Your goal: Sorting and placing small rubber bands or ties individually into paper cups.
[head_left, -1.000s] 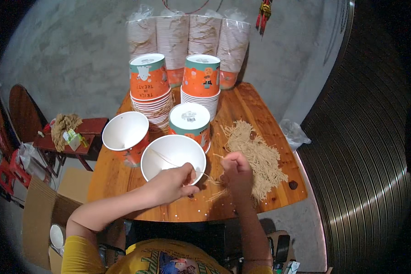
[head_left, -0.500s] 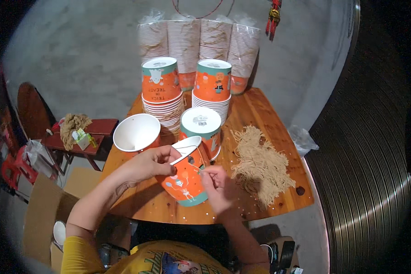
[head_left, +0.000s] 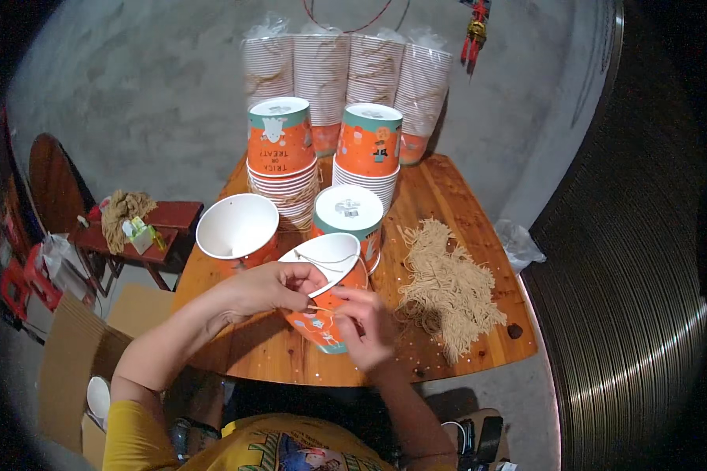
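An orange paper bucket [head_left: 313, 328] with a green base band and Halloween figures leans in front of me, its white mouth tilted upward. My left hand [head_left: 275, 287] is closed on its rim, fingers inside and thumb outside. A thin beige cord [head_left: 322, 308] crosses the outer wall below the rim, and another length of it loops inside the mouth. My right hand [head_left: 363, 320] pinches the cord close to my left thumb; the fingers partly hide the hold. A second open bucket [head_left: 236, 228] stands to the left, and an upside-down bucket [head_left: 347, 206] is just behind.
A heap of beige cords [head_left: 452, 286] lies on the right of the wooden table [head_left: 416, 184]. Stacks of upturned buckets [head_left: 281, 145] rise farther back, before tall plastic-wrapped stacks [head_left: 320, 74]. A cardboard box [head_left: 75, 369] is at lower left, a red bench [head_left: 177, 216] beyond it.
The bucket's mouth has turned more toward me. My right hand has moved in toward my left, and the cord now runs between them across the bucket's outer wall.
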A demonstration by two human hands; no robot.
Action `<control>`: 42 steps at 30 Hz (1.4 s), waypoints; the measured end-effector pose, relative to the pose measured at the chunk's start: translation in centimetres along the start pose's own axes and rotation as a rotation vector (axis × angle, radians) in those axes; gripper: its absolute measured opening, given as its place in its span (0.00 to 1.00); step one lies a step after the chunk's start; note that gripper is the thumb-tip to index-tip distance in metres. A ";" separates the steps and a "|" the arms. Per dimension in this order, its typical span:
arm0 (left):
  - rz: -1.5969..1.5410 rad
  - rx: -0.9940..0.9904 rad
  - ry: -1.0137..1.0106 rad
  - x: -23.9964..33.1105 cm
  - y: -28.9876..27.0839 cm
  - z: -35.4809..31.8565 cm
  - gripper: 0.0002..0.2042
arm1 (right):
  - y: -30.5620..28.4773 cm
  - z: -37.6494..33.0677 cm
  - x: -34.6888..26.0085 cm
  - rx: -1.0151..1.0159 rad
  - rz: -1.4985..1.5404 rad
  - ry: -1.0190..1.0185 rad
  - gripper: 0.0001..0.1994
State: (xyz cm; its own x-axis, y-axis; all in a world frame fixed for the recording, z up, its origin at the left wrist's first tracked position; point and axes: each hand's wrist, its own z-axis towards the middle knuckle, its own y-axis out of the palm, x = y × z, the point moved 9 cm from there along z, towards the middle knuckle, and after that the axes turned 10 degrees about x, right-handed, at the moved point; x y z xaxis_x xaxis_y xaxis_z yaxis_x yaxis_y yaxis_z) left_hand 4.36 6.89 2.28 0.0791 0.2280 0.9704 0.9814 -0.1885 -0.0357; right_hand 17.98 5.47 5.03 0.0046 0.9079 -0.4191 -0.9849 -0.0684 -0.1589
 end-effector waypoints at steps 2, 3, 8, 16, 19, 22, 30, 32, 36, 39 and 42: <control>0.004 -0.008 0.006 0.0 0.2 0.0 0.15 | 0.4 -0.4 0.0 -0.049 -0.010 -0.026 0.08; 0.011 -0.014 0.011 0.1 0.3 0.0 0.15 | 0.2 -0.6 0.3 -0.005 0.000 -0.020 0.08; 0.016 -0.025 0.026 0.0 0.9 0.1 0.15 | -0.9 -1.3 1.2 0.079 0.030 0.121 0.07; 0.035 0.011 0.028 0.5 1.4 0.1 0.17 | -2.4 -1.3 0.1 0.115 -0.254 0.113 0.06; 0.061 0.010 0.032 0.6 1.5 0.1 0.20 | -2.5 -1.3 0.3 0.125 -0.256 0.168 0.06; 0.064 0.007 0.035 0.4 1.5 0.2 0.22 | -2.4 -1.3 0.4 0.129 -0.231 0.207 0.07; 0.077 0.002 0.039 0.4 2.0 -0.1 0.23 | -2.1 -1.2 -0.1 0.085 -0.345 0.135 0.08; 0.100 0.002 0.047 0.4 2.0 -0.2 0.24 | -1.8 -1.3 0.0 0.061 -0.374 0.136 0.09; 0.119 -0.012 0.055 0.8 2.7 -0.4 0.24 | -2.2 -1.2 -0.5 0.066 -0.334 0.114 0.10; 0.157 0.001 0.060 0.5 2.6 -0.3 0.23 | -2.3 -1.2 -0.6 0.052 -0.331 0.119 0.10; 0.194 0.000 0.079 0.7 2.9 -0.4 0.22 | -2.2 -1.2 -0.8 0.042 -0.344 0.100 0.09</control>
State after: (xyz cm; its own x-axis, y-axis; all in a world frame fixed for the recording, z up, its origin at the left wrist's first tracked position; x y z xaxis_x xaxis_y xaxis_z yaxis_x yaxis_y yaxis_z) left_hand 7.17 6.15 2.91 0.2526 0.1123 0.9610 0.9492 -0.2214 -0.2236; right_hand 20.32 4.43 4.65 0.3517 0.8296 -0.4337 -0.9291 0.2529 -0.2697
